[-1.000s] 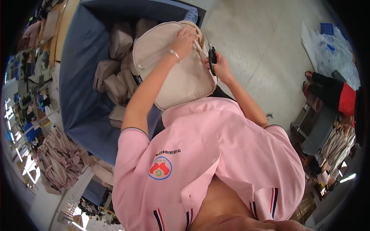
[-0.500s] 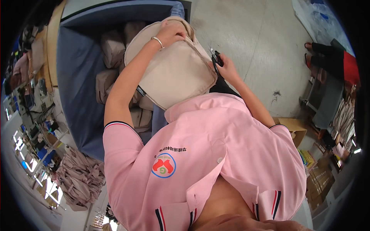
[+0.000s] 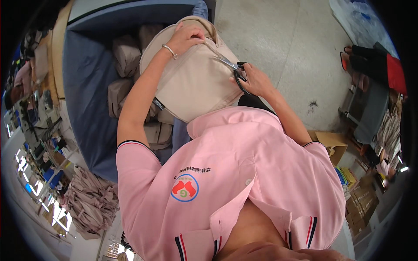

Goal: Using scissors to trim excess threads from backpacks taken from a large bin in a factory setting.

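Since the earlier frame, the scissors (image 3: pixel 230 69) have swung onto the beige bag (image 3: pixel 191 82), where the right hand (image 3: pixel 254 80) grips their black handles and the left hand (image 3: pixel 187 38) closes on the bag's top edge, above a blue bin (image 3: pixel 87 87) of similar bags (image 3: pixel 126 56), the pink shirt (image 3: pixel 235 187) hiding the bag's lower part.
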Available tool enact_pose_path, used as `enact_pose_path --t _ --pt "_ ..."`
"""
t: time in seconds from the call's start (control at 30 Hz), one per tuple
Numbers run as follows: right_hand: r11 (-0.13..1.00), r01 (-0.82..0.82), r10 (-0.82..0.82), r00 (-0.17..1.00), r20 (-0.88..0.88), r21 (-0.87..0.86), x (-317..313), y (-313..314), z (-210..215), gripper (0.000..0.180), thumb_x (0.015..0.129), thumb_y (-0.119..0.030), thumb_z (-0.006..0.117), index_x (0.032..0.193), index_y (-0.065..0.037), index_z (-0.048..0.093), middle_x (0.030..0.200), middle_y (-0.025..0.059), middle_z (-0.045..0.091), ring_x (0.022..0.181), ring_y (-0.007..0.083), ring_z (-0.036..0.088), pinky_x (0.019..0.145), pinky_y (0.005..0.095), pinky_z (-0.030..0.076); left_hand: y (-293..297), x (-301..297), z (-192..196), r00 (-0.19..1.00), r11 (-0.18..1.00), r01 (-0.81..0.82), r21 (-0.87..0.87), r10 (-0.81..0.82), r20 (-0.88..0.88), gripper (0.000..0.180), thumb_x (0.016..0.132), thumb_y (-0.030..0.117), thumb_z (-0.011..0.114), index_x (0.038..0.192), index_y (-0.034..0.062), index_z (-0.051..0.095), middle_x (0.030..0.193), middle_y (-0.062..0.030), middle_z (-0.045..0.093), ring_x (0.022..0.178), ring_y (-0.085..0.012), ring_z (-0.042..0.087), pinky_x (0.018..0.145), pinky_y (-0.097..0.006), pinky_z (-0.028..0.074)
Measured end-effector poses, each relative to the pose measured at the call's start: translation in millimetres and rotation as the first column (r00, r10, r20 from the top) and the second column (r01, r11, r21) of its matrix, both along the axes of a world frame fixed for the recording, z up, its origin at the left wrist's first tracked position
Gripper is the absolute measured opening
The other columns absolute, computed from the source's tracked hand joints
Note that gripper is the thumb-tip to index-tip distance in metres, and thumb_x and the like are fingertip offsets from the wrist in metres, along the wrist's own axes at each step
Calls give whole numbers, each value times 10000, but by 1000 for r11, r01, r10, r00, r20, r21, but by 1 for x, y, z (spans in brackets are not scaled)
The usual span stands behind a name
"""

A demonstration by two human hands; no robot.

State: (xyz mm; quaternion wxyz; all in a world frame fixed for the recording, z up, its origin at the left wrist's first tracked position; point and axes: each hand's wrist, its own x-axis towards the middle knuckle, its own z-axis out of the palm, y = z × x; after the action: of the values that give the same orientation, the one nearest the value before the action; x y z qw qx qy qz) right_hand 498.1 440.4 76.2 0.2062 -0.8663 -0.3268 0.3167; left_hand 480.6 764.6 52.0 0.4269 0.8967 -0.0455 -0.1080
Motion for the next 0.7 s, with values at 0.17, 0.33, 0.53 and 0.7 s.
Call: enact_pose_path --t 0.17,0.33,0.53,0.7 --pt "998 -37 36 999 -10 -60 1 10 13 680 831 -658 565 895 18 534 844 209 650 815 400 636 697 473 504 4 -5 -3 1000 999 -21 -25 21 -4 68 862 229 633 868 164 654 953 46 629 1014 -134 579 1125 -524 48" --pt "999 21 -20 999 26 -28 -10 6 2 657 837 -640 577 876 15 534 788 206 648 758 400 640 655 486 504 4 -2 -1 1000 1000 -5 -14 5 -31 76 861 235 636 870 162 656 955 49 630 1011 -132 578 1123 -531 42" --pt "999 50 -50 998 29 12 -16 5 -3 629 834 -605 612 875 17 531 777 209 642 755 390 644 648 485 506 8 -3 -5 999 999 7 -45 -9 -38 77 864 236 634 871 164 659 967 56 631 1024 -131 576 1122 -543 29" --pt "997 79 -78 996 36 -25 -15 11 2 638 833 -617 602 885 15 535 843 215 649 778 390 647 653 480 509 6 -4 -4 999 997 -8 -73 5 -38 69 862 231 639 869 166 660 975 58 629 1041 -126 573 1128 -541 11"
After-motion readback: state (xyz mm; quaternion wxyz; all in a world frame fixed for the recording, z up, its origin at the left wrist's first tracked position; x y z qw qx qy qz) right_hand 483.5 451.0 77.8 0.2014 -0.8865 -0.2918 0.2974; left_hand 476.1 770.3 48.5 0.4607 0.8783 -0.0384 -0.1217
